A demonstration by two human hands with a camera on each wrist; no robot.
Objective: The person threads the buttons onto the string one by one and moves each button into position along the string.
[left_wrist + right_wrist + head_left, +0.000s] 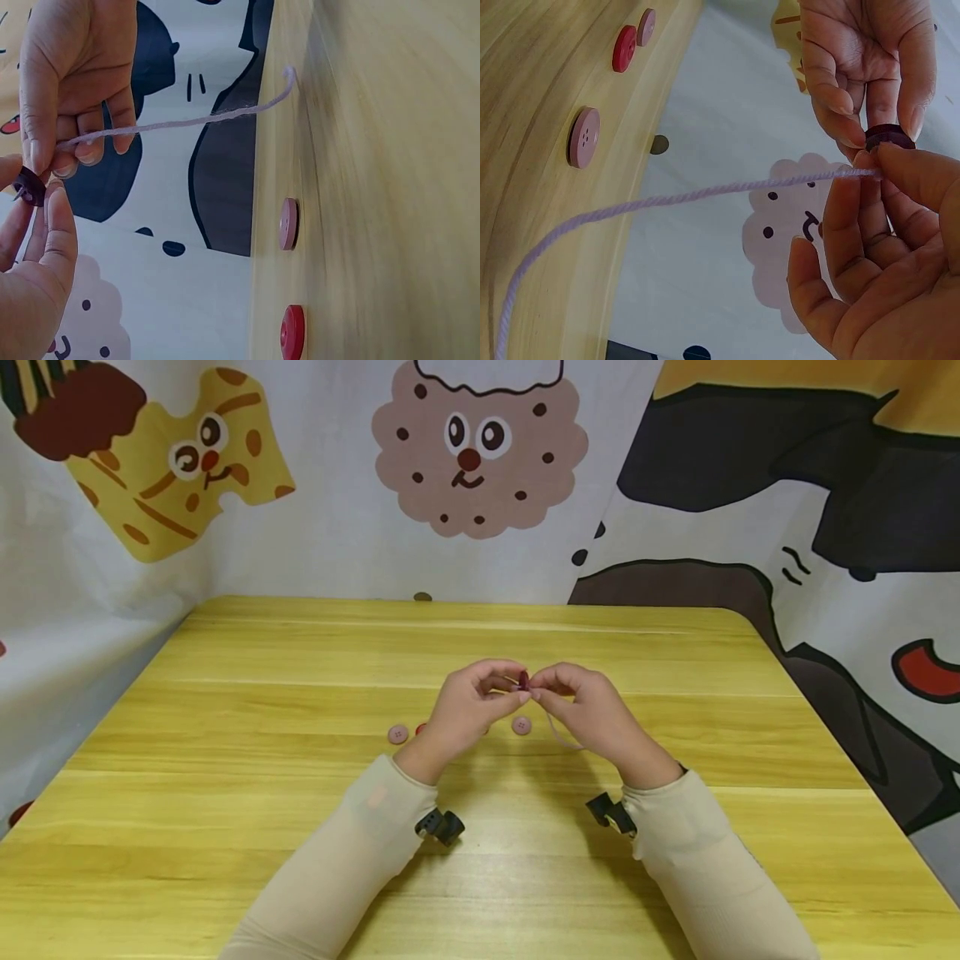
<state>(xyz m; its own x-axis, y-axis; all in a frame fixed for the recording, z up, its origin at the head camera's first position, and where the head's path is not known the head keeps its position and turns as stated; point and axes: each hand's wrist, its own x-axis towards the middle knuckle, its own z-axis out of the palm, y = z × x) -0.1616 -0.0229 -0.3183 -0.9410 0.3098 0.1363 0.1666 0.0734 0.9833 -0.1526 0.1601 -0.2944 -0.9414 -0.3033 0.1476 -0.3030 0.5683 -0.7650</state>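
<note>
Hidden: your left hand (467, 710) covers most of the red button (421, 727) on the counter in the head view; only its edge shows. You cannot tell from any view whether the yarn's tip is through a hole of the dark button.
Cut off: the yarn's far end runs out of the right wrist view at the bottom left.
Counter: yellow wood-grain counter (300, 827), with a pink button (397, 733) left of your left hand and another pink button (521, 724) just below where your hands meet.
Room: cartoon-printed cloth (480, 452) hangs behind and to both sides of the counter.
Left hand: fingers curled, thumb and fingertips pinching the dark red button (889, 138), held up above the counter.
Right hand: your right hand (592, 714) pinches the lilac yarn (705, 193) between thumb and forefinger, right at the dark button.
Yarn: it trails from your right hand down to the counter, where its loose part lies.
</note>
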